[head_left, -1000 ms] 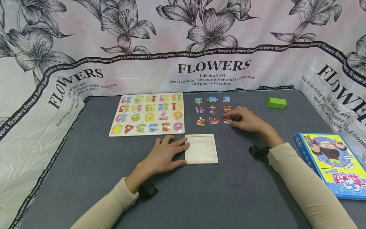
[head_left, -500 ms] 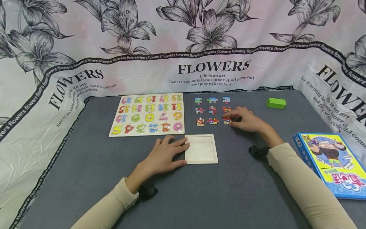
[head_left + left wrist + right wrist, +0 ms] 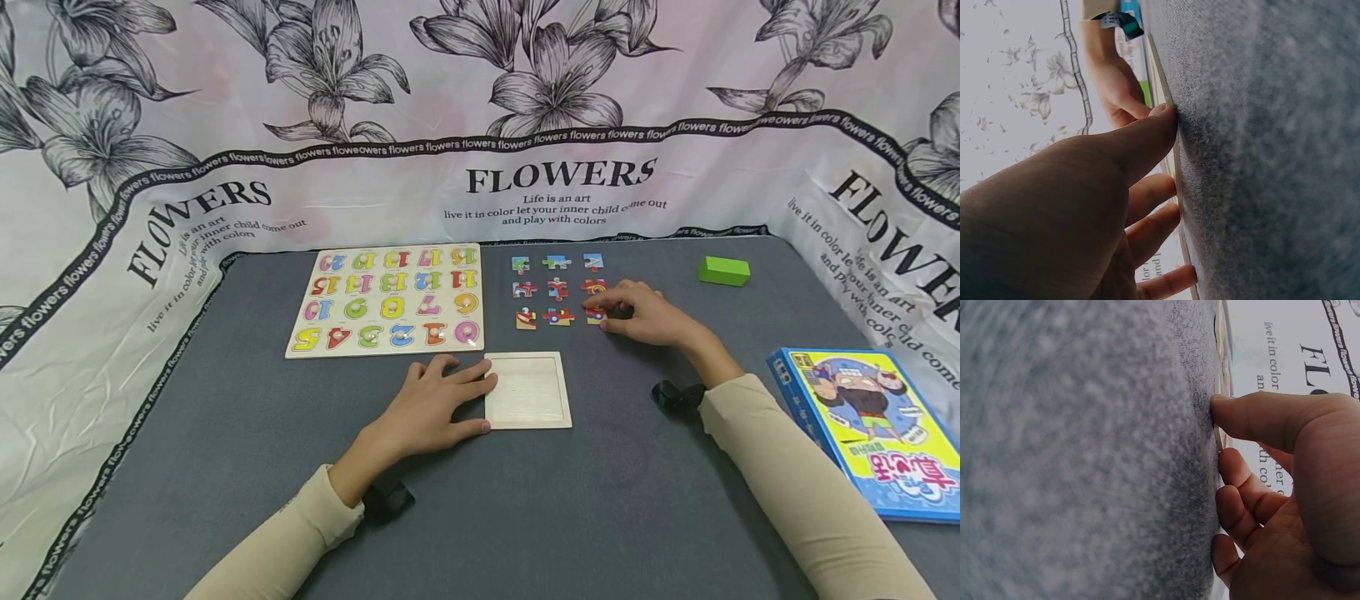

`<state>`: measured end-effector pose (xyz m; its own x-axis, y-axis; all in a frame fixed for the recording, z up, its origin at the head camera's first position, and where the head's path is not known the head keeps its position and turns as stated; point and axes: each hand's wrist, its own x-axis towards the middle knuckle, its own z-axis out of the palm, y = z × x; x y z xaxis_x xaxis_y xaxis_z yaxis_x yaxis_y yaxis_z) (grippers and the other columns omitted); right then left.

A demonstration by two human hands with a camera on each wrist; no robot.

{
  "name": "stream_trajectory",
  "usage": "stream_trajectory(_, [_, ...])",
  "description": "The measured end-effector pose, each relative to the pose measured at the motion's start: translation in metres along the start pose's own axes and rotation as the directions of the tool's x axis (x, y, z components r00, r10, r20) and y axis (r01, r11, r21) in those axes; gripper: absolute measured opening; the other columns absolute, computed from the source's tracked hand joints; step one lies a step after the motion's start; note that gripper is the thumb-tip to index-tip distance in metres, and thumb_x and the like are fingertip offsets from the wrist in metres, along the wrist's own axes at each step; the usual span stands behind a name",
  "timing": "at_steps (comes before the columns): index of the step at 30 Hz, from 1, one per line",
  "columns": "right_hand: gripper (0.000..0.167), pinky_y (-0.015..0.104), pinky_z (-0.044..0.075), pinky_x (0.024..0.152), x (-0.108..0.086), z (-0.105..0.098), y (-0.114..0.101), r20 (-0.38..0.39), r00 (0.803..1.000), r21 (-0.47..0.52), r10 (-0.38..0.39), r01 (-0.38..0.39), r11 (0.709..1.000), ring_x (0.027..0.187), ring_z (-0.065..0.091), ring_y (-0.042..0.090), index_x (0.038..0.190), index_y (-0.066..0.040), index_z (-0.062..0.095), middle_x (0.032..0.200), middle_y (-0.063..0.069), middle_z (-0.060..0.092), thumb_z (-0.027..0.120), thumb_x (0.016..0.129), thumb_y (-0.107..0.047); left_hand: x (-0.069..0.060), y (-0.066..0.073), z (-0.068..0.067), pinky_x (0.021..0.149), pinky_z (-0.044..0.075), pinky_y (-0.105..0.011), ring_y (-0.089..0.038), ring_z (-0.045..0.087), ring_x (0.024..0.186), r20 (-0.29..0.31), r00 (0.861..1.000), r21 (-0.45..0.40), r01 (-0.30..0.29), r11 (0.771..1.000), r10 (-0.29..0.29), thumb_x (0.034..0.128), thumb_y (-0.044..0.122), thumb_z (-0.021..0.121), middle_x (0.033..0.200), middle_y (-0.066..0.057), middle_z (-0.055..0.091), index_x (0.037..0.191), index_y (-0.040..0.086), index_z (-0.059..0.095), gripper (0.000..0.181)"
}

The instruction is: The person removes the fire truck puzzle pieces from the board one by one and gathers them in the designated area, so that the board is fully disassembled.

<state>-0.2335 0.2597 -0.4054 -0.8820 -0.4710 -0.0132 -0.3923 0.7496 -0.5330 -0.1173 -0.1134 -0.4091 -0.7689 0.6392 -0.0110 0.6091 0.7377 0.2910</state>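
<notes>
In the head view my left hand rests at the left side of a shallow wooden puzzle tray, its fingers spread along that edge. The left wrist view shows the thumb and fingertips touching the thin rim. My right hand is at the near right corner of several small jigsaw pieces, laid out in rows. Its thumb and index finger pinch a jigsaw piece, which they partly cover. In the right wrist view, the other fingers of the right hand are bent against the grey cloth.
A number puzzle board lies behind the left hand. Towards the back right stands a green block, and a blue and yellow box lies beside the right forearm. Floral cloth hangs along the back of the grey table.
</notes>
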Motion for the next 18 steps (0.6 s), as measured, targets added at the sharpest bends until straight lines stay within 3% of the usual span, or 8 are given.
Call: stream_trajectory(18, [0.037, 0.041, 0.027, 0.079, 0.0003, 0.0024, 0.0017, -0.006, 1.0, -0.005, -0.006, 0.006, 1.0, 0.094, 0.046, 0.026, 0.132, -0.013, 0.069, 0.104, 0.012, 0.06, 0.07, 0.095, -0.014, 0.0005, -0.0001, 0.0007, 0.098, 0.034, -0.055, -0.035, 0.039, 0.144, 0.006, 1.0, 0.002, 0.007, 1.0, -0.007, 0.0954, 0.051, 0.066, 0.164, 0.004, 0.039, 0.154, 0.026, 0.047, 0.066])
